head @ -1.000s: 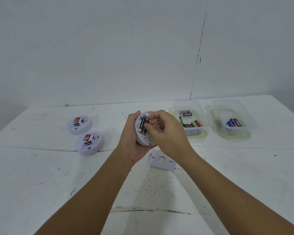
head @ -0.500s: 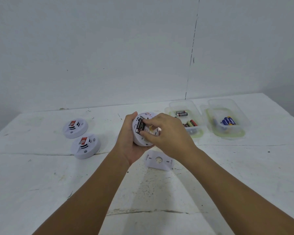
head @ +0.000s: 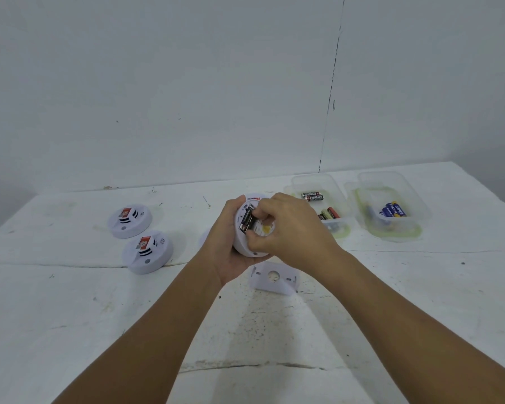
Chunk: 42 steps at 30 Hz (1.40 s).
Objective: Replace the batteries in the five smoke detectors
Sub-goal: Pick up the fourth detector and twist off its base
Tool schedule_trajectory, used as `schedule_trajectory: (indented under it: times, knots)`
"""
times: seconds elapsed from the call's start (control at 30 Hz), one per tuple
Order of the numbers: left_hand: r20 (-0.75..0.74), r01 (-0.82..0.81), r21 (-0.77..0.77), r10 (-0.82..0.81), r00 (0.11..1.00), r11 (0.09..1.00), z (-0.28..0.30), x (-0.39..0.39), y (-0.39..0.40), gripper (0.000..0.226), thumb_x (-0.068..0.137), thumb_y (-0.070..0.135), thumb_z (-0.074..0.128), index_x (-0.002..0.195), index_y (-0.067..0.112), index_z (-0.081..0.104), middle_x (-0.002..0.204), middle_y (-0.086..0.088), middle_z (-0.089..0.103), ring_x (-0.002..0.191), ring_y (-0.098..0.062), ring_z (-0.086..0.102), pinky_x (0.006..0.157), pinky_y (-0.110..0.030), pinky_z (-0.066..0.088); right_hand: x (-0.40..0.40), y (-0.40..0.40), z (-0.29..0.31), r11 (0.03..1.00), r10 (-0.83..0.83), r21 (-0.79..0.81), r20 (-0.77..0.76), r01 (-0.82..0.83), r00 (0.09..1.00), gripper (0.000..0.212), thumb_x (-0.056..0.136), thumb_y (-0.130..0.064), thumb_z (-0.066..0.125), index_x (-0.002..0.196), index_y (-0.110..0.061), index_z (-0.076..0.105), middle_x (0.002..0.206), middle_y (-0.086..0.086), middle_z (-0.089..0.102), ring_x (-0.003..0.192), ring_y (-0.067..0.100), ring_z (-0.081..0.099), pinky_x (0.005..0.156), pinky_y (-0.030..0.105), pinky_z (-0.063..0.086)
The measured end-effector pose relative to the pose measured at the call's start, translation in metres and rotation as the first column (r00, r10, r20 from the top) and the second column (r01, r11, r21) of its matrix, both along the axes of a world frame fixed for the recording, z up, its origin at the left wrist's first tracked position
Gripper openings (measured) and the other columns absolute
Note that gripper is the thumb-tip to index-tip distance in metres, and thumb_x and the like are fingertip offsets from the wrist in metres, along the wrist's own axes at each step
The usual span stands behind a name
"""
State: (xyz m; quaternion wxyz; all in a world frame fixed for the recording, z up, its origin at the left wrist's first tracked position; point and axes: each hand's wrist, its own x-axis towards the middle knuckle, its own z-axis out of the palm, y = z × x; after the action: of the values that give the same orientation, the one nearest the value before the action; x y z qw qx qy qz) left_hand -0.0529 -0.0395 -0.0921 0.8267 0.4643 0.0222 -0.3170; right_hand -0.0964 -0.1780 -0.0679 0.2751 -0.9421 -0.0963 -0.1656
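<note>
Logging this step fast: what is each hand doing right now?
Left hand: holds the open smoke detector from behind.
Right hand: fingers curled, pinching a battery in the detector's compartment.

black batteries in my near clear tub: "EVEREADY" | blue batteries: print too blurred for me to read

Two bare forearms, hands bare; sleeves, rings, watch unseen.
</note>
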Motion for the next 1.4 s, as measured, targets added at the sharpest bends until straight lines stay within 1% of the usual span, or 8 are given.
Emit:
schedule_trajectory:
  times: [0.33,0.47,0.57,0.63,0.83,1.03,1.23,1.4]
  knots:
    - [-0.004,-0.008,-0.010,0.008,1.000,1.000,0.005,-0.003,-0.004,0.039,0.097,0.051,0.054,0.110,0.019,0.073,0.106,-0.008,0.073,0.090,-0.024,0.072,0.082,-0.042,0.056,0.003,-0.008,-0.008,0.997,0.037,0.066,0.010,-0.037,0.999,0.028,0.079,-0.037,0.078,0.099,-0.020,0.068,0.094,-0.005,0.062,0.086,0.014,0.061,0.079,0.037,0.054]
    - [-0.001,-0.042,-0.057,0.042,0.999,0.998,0.010,-0.002,-0.008,0.041,0.099,0.052,0.052,0.114,0.018,0.069,0.106,-0.008,0.072,0.097,-0.024,0.068,0.074,-0.038,0.059,0.000,-0.009,-0.008,0.928,-0.012,0.373,-0.022,0.019,1.000,0.024,0.085,-0.035,0.076,0.106,-0.024,0.070,0.098,-0.012,0.067,0.086,0.004,0.065,0.076,0.020,0.054]
    - [0.022,-0.062,-0.048,0.063,0.998,0.997,0.011,-0.002,-0.012,0.040,0.100,0.051,0.050,0.115,0.018,0.068,0.105,-0.007,0.073,0.099,-0.024,0.068,0.076,-0.037,0.057,0.000,-0.004,-0.014,0.900,-0.050,0.433,-0.024,0.055,0.998,0.019,0.090,-0.031,0.074,0.107,-0.024,0.069,0.098,-0.012,0.067,0.088,0.002,0.064,0.074,0.015,0.050]
    - [0.024,-0.063,-0.052,0.064,0.998,0.997,0.011,-0.003,-0.013,0.039,0.101,0.050,0.049,0.110,0.018,0.069,0.101,-0.006,0.073,0.092,-0.022,0.070,0.073,-0.035,0.057,0.001,-0.001,-0.017,0.877,-0.059,0.474,-0.045,0.073,0.997,0.015,0.092,-0.029,0.072,0.106,-0.027,0.066,0.100,-0.011,0.064,0.085,0.003,0.062,0.071,0.014,0.048]
    - [0.032,-0.040,-0.025,0.041,0.999,0.999,0.005,-0.004,-0.012,0.038,0.101,0.050,0.049,0.111,0.017,0.066,0.091,-0.005,0.069,0.083,-0.021,0.069,0.068,-0.034,0.055,0.003,0.002,-0.019,0.855,0.007,0.517,-0.096,0.044,0.995,0.012,0.093,-0.024,0.066,0.101,-0.028,0.058,0.092,0.002,0.058,0.070,0.009,0.051,0.064,0.025,0.046]
    - [0.039,-0.042,-0.042,0.043,0.998,0.998,0.001,-0.006,-0.011,0.037,0.100,0.049,0.050,0.115,0.018,0.064,0.094,-0.004,0.066,0.084,-0.020,0.067,0.070,-0.033,0.053,0.001,0.008,-0.020,0.831,0.032,0.556,-0.079,0.017,0.996,0.016,0.092,-0.020,0.065,0.101,-0.022,0.052,0.092,0.002,0.053,0.067,0.007,0.044,0.061,0.017,0.039]
    - [0.016,-0.086,-0.082,0.088,0.996,0.993,-0.003,-0.003,-0.005,0.037,0.100,0.048,0.052,0.113,0.019,0.071,0.102,-0.007,0.073,0.093,-0.023,0.073,0.076,-0.036,0.055,-0.001,0.016,-0.020,0.790,0.039,0.613,-0.046,-0.002,0.998,0.019,0.096,-0.022,0.065,0.103,-0.027,0.048,0.097,-0.002,0.061,0.073,0.021,0.060,0.066,0.034,0.052]
    - [0.047,-0.061,-0.078,0.065,0.997,0.995,0.000,0.000,-0.002,0.040,0.101,0.049,0.051,0.115,0.018,0.071,0.107,-0.010,0.074,0.093,-0.025,0.074,0.072,-0.037,0.058,-0.001,0.021,-0.017,0.674,0.005,0.736,-0.092,0.065,0.996,0.026,0.094,-0.017,0.068,0.113,-0.024,0.052,0.091,-0.004,0.062,0.072,0.009,0.058,0.070,0.035,0.059]
